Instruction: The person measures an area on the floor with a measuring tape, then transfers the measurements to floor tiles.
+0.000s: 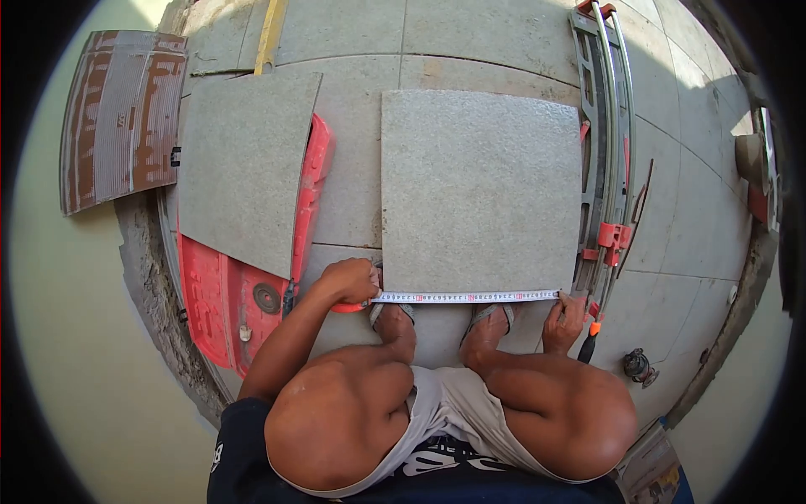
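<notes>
A square grey tile (481, 189) lies flat on the floor in front of my feet. The white blade of a tape measure (466, 296) stretches along its near edge. At the tile's near left corner, my left hand (353, 281) is closed around the tape's case, with a bit of red-orange showing under the fingers. My right hand (566, 317) pinches the free end of the blade by the near right corner. Alongside the tile's right edge stands a tile cutter (611, 151) with twin metal rails, a red carriage and an orange-and-black handle.
On the left, another grey tile (243, 168) with a slanted side rests over a red plastic case (214, 294). A tile with its brown ribbed back showing (122, 122) leans by the wall. A yellow level-like bar (270, 38) lies beyond; a small dark power tool (640, 367) sits at right.
</notes>
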Available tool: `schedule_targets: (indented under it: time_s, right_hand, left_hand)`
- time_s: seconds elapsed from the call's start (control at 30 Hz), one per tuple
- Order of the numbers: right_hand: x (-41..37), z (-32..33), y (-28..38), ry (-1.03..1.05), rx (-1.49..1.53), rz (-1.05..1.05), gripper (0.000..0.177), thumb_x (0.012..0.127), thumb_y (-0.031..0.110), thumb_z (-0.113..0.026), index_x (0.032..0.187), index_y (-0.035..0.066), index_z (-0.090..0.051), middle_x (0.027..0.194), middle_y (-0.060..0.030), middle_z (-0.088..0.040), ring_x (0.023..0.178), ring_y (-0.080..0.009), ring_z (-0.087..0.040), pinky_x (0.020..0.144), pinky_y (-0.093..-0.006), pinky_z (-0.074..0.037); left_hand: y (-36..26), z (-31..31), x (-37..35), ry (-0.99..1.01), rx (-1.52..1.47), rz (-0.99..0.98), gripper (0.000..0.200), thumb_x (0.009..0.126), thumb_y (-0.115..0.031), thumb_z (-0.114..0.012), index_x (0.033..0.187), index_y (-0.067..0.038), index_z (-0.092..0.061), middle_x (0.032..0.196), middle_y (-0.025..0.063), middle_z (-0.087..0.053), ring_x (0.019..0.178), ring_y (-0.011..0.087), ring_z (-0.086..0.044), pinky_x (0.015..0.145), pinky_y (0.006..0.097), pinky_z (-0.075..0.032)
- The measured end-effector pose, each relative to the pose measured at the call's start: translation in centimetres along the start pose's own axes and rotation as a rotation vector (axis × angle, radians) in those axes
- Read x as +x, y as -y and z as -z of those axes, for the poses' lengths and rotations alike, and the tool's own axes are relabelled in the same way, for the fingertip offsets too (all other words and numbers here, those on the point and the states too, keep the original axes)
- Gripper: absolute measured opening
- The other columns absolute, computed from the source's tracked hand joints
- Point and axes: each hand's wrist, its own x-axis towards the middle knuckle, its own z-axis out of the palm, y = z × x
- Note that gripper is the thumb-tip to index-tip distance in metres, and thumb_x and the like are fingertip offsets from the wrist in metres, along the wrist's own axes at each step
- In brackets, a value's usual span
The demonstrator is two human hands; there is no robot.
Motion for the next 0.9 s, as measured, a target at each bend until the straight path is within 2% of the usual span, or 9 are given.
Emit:
schedule_targets:
  time_s: [0.1,0.17,0.53,0.7,0.77,0.8,0.87,0.9]
  right_hand:
    - [-2.0,-1.4,-2.6,-0.127,-0.050,0.039,0.022,0.079,-0.012,-0.064,0.097,0.001,-0.067,0.084,-0.0132,-0.062,0.075,-0.0294,-0.063,0.066,-0.0383,-0.051]
    - [-3.0,-1.9,-3.5,-0.182,-0.079,0.050,0.022,0.079,-0.012,-0.064,0.097,0.001,-0.067,0.084,-0.0131,-0.062,0.075,-0.0293,-0.063,0.066,-0.0382,-0.052]
    - [-4.4,-3.3,-4.7,-0.276,-0.132,0.060,0.023,0.079,-0.013,-0.064,0.096,0.001,-0.068,0.085,-0.0128,-0.063,0.076,-0.0288,-0.063,0.067,-0.0375,-0.052]
    - [-4.7,-5.1,-7.7,-0.431,-0.218,-0.003,0.023,0.079,-0.013,-0.064,0.096,0.001,-0.068,0.085,-0.0127,-0.064,0.077,-0.0285,-0.063,0.067,-0.0372,-0.052]
    - [-3.9,-6.5,-11.2,-0.572,-0.272,-0.085,0.023,0.079,-0.013,-0.064,0.096,0.001,-0.068,0.085,-0.0127,-0.064,0.077,-0.0284,-0.063,0.067,-0.0371,-0.052]
    - [-3.5,-7.1,-13.0,-0.652,-0.299,-0.131,0.023,0.079,-0.013,-0.064,0.096,0.001,-0.068,0.085,-0.0126,-0.064,0.077,-0.0283,-0.063,0.067,-0.0370,-0.052]
    - [-1.5,-7.8,-16.8,-0.793,-0.329,-0.198,0.023,0.079,-0.014,-0.064,0.096,0.001,-0.068,0.085,-0.0126,-0.064,0.077,-0.0282,-0.063,0.068,-0.0369,-0.052]
    - [-0.4,-7.7,-18.1,-0.840,-0.334,-0.193,0.023,0.079,-0.014,-0.064,0.096,0.001,-0.068,0.085,-0.0126,-0.064,0.077,-0.0282,-0.063,0.068,-0.0368,-0.052]
  left_hand:
    - [-0.4,0.5,-0.1,0.055,-0.080,-0.017,0.024,0.074,-0.029,-0.074,0.085,-0.008,-0.075,0.083,0.0122,-0.073,0.081,0.0287,-0.069,0.074,0.0389,-0.053]
    - [0.2,0.1,0.3,0.019,-0.060,-0.039,0.024,0.074,-0.029,-0.075,0.084,-0.007,-0.075,0.082,0.0124,-0.073,0.080,0.0276,-0.070,0.073,0.0386,-0.053]
    - [0.5,0.1,0.6,0.024,-0.072,-0.033,0.022,0.074,-0.028,-0.075,0.083,-0.008,-0.075,0.080,0.0128,-0.072,0.077,0.0268,-0.068,0.072,0.0376,-0.052]
    - [1.2,0.1,0.9,0.054,-0.130,-0.057,0.025,0.075,-0.030,-0.077,0.080,-0.006,-0.073,0.074,0.0115,-0.069,0.070,0.0228,-0.065,0.069,0.0359,-0.052]
    - [0.9,0.2,0.2,0.116,-0.189,-0.060,0.025,0.082,-0.029,-0.075,0.086,-0.004,-0.072,0.078,0.0074,-0.068,0.076,0.0160,-0.062,0.073,0.0309,-0.050]
    - [1.3,0.1,0.2,0.116,-0.187,-0.063,0.025,0.082,-0.029,-0.075,0.086,-0.004,-0.072,0.078,0.0074,-0.068,0.076,0.0160,-0.062,0.073,0.0309,-0.050]
    - [3.5,-0.2,0.2,0.438,-0.515,-0.201,0.022,0.090,-0.025,-0.069,0.097,-0.004,-0.070,0.091,0.0025,-0.067,0.087,0.0109,-0.060,0.081,0.0268,-0.048]
    - [4.9,-0.9,0.5,0.510,-0.587,-0.285,0.022,0.094,-0.018,-0.065,0.110,-0.002,-0.066,0.103,0.0009,-0.065,0.096,0.0100,-0.059,0.089,0.0247,-0.047]
